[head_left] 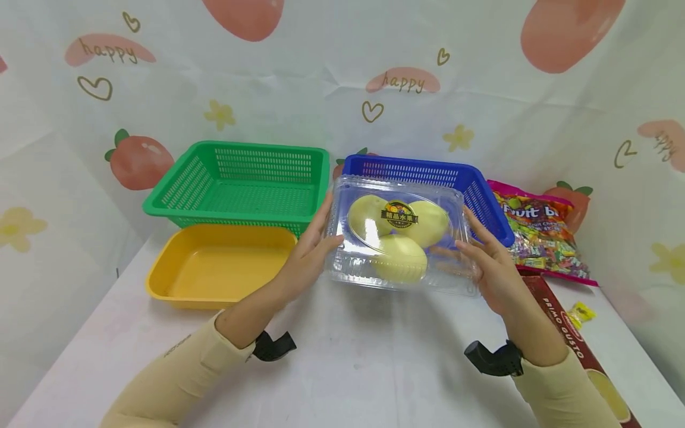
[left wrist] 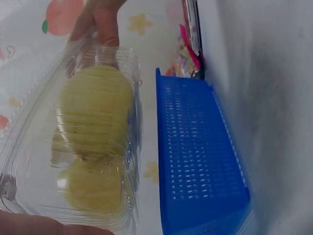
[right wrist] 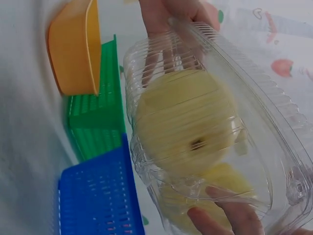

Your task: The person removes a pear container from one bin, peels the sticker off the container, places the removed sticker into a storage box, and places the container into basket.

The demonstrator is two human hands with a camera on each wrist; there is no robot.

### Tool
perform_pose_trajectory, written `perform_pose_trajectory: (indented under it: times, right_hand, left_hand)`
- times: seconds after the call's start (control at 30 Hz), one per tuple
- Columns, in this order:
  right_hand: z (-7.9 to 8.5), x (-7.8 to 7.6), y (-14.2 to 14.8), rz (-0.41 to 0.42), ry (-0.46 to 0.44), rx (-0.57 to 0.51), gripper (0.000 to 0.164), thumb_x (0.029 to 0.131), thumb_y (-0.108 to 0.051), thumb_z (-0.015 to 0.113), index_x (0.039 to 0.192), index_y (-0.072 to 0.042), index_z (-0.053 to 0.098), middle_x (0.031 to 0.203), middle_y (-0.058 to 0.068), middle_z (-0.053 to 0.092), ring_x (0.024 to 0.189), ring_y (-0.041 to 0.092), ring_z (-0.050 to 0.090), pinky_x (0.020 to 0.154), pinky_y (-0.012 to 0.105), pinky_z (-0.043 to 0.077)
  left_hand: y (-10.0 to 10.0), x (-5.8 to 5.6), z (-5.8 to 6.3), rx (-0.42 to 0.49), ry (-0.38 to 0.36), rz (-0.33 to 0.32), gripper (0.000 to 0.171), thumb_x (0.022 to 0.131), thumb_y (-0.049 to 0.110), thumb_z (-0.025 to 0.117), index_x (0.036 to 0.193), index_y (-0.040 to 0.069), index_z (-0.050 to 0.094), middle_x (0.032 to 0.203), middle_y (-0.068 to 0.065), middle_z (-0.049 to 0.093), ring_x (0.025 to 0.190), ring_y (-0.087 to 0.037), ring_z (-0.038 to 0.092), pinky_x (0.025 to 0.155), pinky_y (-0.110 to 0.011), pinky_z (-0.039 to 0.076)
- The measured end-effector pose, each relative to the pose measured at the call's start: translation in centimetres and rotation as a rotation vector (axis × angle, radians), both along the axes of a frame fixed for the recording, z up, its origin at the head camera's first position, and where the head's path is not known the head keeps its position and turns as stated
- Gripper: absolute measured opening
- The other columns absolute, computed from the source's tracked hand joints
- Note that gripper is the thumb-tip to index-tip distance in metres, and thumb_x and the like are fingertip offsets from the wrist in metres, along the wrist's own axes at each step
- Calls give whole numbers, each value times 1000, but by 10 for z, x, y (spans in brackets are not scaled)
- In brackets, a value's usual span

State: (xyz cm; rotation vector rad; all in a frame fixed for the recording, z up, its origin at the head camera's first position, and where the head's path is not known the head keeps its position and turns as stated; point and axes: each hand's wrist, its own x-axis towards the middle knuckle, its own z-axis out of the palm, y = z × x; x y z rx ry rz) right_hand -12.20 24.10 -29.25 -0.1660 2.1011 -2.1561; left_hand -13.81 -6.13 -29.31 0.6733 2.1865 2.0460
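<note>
A clear plastic fruit box (head_left: pixel 350 267) with a closed lid is held up above the table, tilted toward the head camera. Inside lie three pale yellow-green fruits (head_left: pixel 400 258), and a black and gold label sits on the lid. My left hand (head_left: pixel 313 246) grips the box's left end, thumb at the front. At the opposite end my right hand (head_left: pixel 495 264) grips it, thumb over the near edge. Both wrist views show the fruit box (left wrist: pixel 29 161) from its sides, with fingers (right wrist: pixel 239 213) seen around it in the right wrist view.
Behind the fruit box stands a blue basket (head_left: pixel 481 196). To its left are a green basket (head_left: pixel 235 217) and, nearer, a yellow tub (head_left: pixel 225 267). On the right lie a candy bag (head_left: pixel 546 238), a small yellow wrapped candy (head_left: pixel 582 312) and a dark red long box (head_left: pixel 556 309).
</note>
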Motion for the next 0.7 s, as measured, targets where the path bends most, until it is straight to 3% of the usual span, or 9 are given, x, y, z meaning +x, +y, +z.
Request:
perform_pose_trajectory:
  times: [0.03, 0.13, 0.27, 0.5, 0.7]
  right_hand:
    - [-2, 1, 0, 3, 8, -13, 59, 98, -19, 45, 148, -36, 19, 139, 0, 39, 107, 0, 59, 83, 21, 53]
    - [-6, 5, -2, 22, 30, -34, 59, 98, -16, 44, 148, -33, 19, 129, -8, 43, 105, 1, 61, 81, 21, 54]
    - [-13, 12, -6, 28, 31, -34, 58, 98, -15, 44, 148, -33, 20, 130, -9, 40, 104, 2, 62, 78, 25, 56]
    - [-27, 26, -13, 108, 71, -78, 59, 99, -10, 41, 150, -28, 17, 126, -15, 50, 100, 8, 66, 76, 31, 57]
    - [-38, 34, -15, 163, 80, -73, 59, 100, -10, 39, 150, -27, 14, 130, -19, 45, 102, 9, 65, 77, 31, 57]
  left_hand:
    - [-1, 1, -2, 4, 9, 2, 67, 97, 8, 37, 151, 19, 0, 157, 9, -5, 146, -12, -1, 119, -41, 5]
    - [-2, 7, -7, 16, 22, 12, 67, 96, 5, 37, 151, 16, 0, 158, 5, -4, 146, -14, -1, 119, -41, 4]
    - [-5, 18, -12, 28, 1, 21, 68, 96, 6, 38, 151, 16, 1, 158, 5, -2, 146, -15, 0, 118, -45, 6]
    - [-13, 37, -24, 62, -58, 5, 70, 95, 7, 40, 151, 21, 1, 158, 9, -1, 146, -16, -2, 116, -49, 13]
    - [-17, 50, -39, 70, -83, 11, 71, 95, 8, 41, 151, 24, 1, 158, 6, -4, 146, -23, -2, 111, -51, 22]
